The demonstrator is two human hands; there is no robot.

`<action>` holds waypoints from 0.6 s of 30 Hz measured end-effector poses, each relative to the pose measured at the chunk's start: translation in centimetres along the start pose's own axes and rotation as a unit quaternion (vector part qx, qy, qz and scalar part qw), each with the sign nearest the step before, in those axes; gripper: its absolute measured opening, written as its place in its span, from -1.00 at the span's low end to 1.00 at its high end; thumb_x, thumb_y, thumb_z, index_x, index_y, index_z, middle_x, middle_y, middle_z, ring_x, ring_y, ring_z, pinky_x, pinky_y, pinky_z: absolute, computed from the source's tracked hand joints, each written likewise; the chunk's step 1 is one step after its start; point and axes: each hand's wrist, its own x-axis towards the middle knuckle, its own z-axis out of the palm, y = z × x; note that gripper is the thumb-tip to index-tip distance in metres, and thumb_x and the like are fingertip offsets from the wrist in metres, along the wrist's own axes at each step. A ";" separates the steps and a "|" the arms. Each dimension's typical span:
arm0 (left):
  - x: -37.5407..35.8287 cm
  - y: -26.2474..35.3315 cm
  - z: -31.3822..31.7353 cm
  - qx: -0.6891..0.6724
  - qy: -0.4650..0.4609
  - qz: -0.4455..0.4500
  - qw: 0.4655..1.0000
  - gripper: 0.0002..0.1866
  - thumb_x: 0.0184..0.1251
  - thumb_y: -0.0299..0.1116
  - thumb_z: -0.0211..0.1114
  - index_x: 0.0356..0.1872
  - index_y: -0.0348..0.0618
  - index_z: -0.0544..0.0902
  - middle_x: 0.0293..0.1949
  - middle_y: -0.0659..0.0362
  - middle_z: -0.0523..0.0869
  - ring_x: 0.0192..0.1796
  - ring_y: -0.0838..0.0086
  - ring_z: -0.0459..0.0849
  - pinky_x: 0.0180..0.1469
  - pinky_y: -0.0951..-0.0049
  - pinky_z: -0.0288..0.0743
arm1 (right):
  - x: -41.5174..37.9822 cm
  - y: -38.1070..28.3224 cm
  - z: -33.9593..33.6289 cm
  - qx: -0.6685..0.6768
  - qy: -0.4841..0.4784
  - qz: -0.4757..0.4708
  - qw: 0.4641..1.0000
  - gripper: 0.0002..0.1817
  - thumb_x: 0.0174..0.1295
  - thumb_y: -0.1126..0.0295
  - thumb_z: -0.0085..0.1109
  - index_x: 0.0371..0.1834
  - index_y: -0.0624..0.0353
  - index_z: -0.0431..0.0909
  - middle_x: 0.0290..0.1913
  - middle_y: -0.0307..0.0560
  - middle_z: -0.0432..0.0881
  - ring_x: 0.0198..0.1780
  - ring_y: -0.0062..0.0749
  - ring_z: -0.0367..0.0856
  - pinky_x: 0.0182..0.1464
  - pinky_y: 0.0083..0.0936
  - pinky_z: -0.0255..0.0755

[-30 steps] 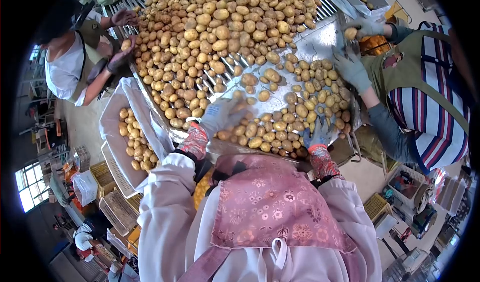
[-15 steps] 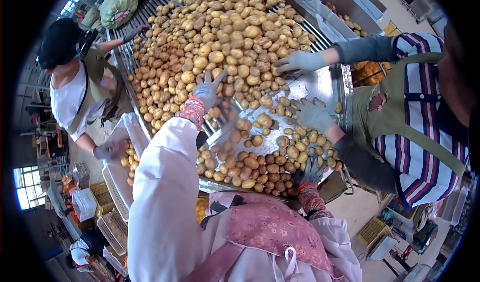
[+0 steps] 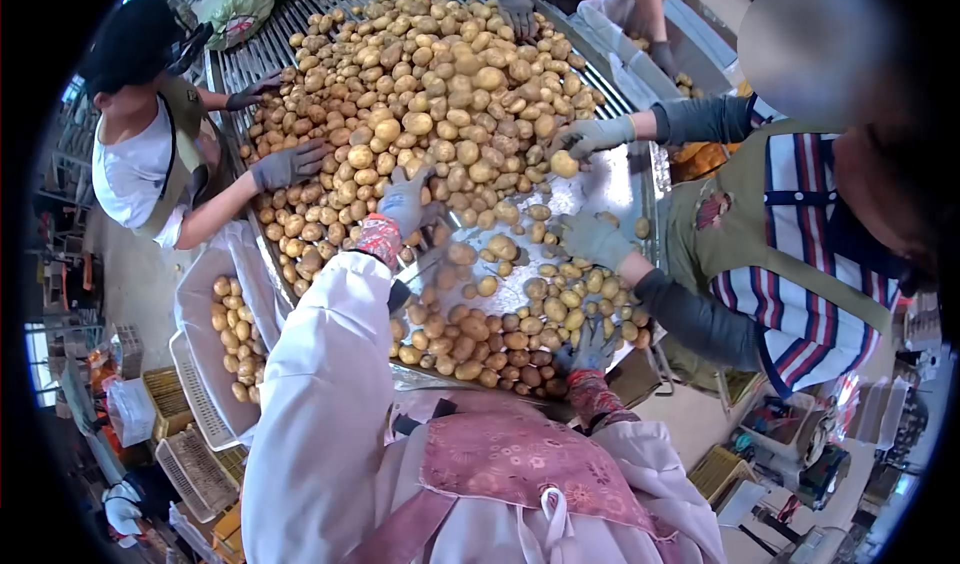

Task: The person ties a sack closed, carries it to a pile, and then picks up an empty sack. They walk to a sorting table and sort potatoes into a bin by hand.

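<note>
1. Metal table (image 3: 612, 186): bare surface shows right of centre; slats (image 3: 243, 76) run along the far side.
2. Potatoes (image 3: 388, 129): heaped across the slats at the middle and far left; a smaller, looser group lies at the near edge, in front of the wearer.
3. Left hand (image 3: 403, 204): gloved, reaching forward onto the near side of the heap. Fingers are spread over potatoes; the palm side is hidden.
4. Right hand (image 3: 592, 348): gloved, at the near edge of the table, among the nearest potatoes. Fingers are spread and pointing away from the body.
5. Wearer's clothing: pale sleeves, red patterned cuffs (image 3: 380, 238), pink floral apron (image 3: 540, 464).
6. Right-side co-worker: striped shirt (image 3: 800, 304), green apron. Far glove (image 3: 597, 136) has one potato at its fingertips; near glove (image 3: 597, 240) is above the table beside loose potatoes.
7. Left-side co-worker: dark gloves (image 3: 290, 165), both at the heap's left edge.
8. Far-side person: one dark glove (image 3: 516, 10) touches the heap.
9. Tub (image 3: 205, 269): left of the table, lined, holding potatoes.
</note>
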 end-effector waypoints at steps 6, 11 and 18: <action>-4.3 -1.1 3.7 -0.155 -0.041 0.009 0.987 -0.20 -0.01 -0.03 0.54 0.32 0.27 0.40 0.26 -0.27 0.31 0.21 -0.22 0.48 0.26 0.02 0.45 | 0.0 -0.7 -1.3 0.025 0.030 -0.035 0.999 -0.23 0.07 -0.02 0.19 0.39 0.05 0.38 0.49 0.03 0.23 0.54 0.52 -0.22 0.49 0.27 -0.10; -11.8 0.1 4.2 -0.678 -0.121 0.015 0.725 -0.34 0.39 -0.12 0.31 0.40 0.11 0.18 0.08 0.14 0.55 0.07 0.42 0.59 0.11 0.40 0.57 | 1.2 0.5 0.6 0.126 -0.027 -0.016 0.992 -0.28 0.15 0.02 0.18 0.36 0.14 0.39 0.45 0.09 0.30 0.55 0.20 0.00 0.53 0.17 -0.12; -20.7 2.8 3.0 -0.917 -0.260 0.018 0.302 -0.19 0.36 0.29 0.10 0.51 0.11 0.20 0.25 -0.14 0.48 0.12 0.11 0.63 -0.07 0.23 0.71 | 2.9 -10.2 -8.4 0.785 -0.207 -0.072 0.579 -0.55 0.47 0.36 0.03 0.39 0.17 0.31 0.18 -0.11 0.54 0.14 -0.43 0.52 0.10 -0.47 0.52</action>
